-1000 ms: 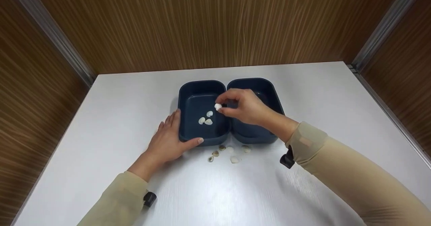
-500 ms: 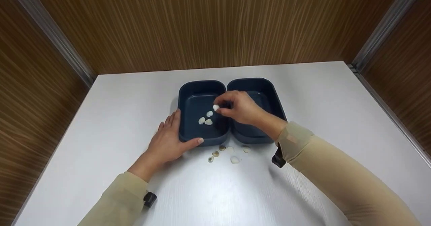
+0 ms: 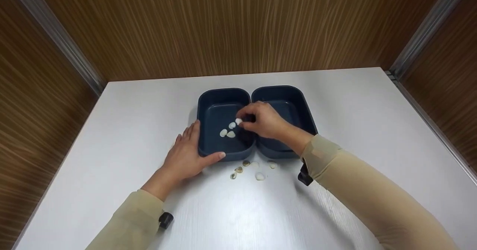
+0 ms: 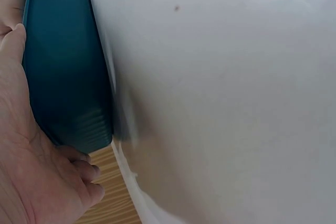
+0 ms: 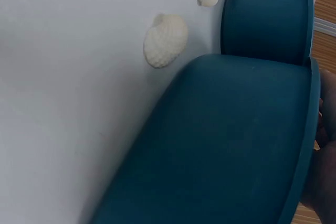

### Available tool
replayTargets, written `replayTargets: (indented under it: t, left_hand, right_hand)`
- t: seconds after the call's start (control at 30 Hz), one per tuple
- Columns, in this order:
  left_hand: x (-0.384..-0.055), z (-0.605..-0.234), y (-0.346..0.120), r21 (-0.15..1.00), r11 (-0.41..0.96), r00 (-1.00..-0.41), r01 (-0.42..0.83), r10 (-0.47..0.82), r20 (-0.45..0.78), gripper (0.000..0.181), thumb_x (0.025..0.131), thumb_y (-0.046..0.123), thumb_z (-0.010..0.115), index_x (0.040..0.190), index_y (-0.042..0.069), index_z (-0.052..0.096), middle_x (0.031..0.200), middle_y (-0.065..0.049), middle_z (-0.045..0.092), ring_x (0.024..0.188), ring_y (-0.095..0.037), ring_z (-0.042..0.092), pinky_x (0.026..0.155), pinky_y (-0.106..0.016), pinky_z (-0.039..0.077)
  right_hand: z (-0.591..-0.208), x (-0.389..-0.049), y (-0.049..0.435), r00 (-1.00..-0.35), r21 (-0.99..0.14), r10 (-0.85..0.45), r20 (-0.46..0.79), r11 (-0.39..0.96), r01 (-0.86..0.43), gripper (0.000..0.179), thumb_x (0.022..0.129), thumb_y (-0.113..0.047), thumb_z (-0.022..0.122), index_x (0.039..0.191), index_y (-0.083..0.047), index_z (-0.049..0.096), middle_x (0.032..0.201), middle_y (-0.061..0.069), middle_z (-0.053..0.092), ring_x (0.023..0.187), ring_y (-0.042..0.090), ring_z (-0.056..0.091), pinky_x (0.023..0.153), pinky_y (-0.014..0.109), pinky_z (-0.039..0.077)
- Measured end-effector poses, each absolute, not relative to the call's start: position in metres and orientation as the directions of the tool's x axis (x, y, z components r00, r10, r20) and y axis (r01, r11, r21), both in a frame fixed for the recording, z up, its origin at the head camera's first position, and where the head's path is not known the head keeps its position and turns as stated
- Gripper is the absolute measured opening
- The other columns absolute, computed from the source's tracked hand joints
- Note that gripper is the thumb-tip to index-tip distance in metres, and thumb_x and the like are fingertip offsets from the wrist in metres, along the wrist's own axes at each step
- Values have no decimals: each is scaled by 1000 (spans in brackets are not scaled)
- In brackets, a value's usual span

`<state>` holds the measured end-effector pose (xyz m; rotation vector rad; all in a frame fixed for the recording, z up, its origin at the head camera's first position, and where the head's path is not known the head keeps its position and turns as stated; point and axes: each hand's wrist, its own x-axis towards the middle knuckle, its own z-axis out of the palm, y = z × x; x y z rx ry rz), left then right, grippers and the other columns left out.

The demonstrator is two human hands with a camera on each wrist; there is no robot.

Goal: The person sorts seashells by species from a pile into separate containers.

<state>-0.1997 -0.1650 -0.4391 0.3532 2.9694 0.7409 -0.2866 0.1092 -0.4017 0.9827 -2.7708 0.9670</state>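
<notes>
Two dark blue rectangular boxes stand side by side on the white table. Over the right part of the left box [image 3: 212,119], my right hand [image 3: 265,121] pinches a white seashell [image 3: 238,121] between thumb and fingertips. Just left of it, several white shells [image 3: 231,134] lie on that box's floor. My left hand [image 3: 186,155] rests against the left box's outer side, thumb along the near rim and fingers straight. In the left wrist view its palm [image 4: 37,166] lies along the box wall [image 4: 68,72]. The right forearm overlaps part of the right box [image 3: 292,112].
In front of the boxes lie several loose shells, some white like this shell [image 3: 259,176], others brownish like this shell [image 3: 239,170]. The right wrist view shows a ribbed white shell [image 5: 166,41] beside the right box. Wood-grain panels [image 3: 238,30] enclose the table's back and sides.
My right hand has moved slightly left and lower into the left box with the seashell, now close to the other shells there. My left hand has stayed in place.
</notes>
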Motion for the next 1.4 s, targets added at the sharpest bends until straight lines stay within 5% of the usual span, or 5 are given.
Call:
replayTargets:
  t: [0.27, 0.57, 0.97, 1.2, 1.4]
  left_hand:
    - [-199, -438, -164, 486, 850, -972, 202, 237, -10, 134, 84, 90, 58, 170, 1, 4, 174, -24, 15, 162, -38, 15, 130, -56, 10]
    - [-200, -438, -165, 480, 855, -972, 196, 234, -19, 134, 84, 90, 58, 170, 2, 3, 174, -24, 14, 162, -38, 14, 130, -56, 9]
    - [-200, -440, -168, 477, 860, -976, 184, 218, -17, 135, 83, 90, 59, 170, 2, 4, 174, -24, 15, 161, -40, 15, 130, -56, 10]
    - [-200, -441, -167, 485, 852, -974, 198, 226, 1, 135, 84, 89, 59, 169, 1, 4, 174, -24, 15, 161, -40, 16, 129, -57, 11]
    - [-199, -441, -166, 484, 853, -975, 196, 224, 2, 134, 84, 89, 59, 170, 1, 4, 174, -25, 15, 161, -40, 15, 129, -57, 10]
  right_hand:
    - [-401, -286, 111, -803, -520, -549, 232, 627, -580, 28, 96, -8, 77, 124, -7, 78, 126, 8, 76, 128, 31, 63, 117, 48, 41]
    - [-385, -274, 120, -796, -559, -532, 288, 582, -591, 28, 97, -12, 78, 125, -8, 78, 124, 6, 76, 123, 29, 65, 108, 47, 49]
    - [-365, -236, 138, -686, -585, -602, 409, 404, -703, 30, 95, -7, 80, 125, -5, 77, 114, 4, 78, 109, 20, 72, 95, 44, 58]
    - [-364, -216, 153, -685, -614, -613, 393, 379, -692, 29, 94, -8, 82, 123, -7, 77, 101, -1, 79, 93, 14, 74, 84, 34, 60]
    - [-373, -203, 170, -704, -636, -611, 361, 392, -665, 29, 93, -8, 83, 121, -7, 78, 99, -3, 78, 90, 13, 72, 82, 36, 61]
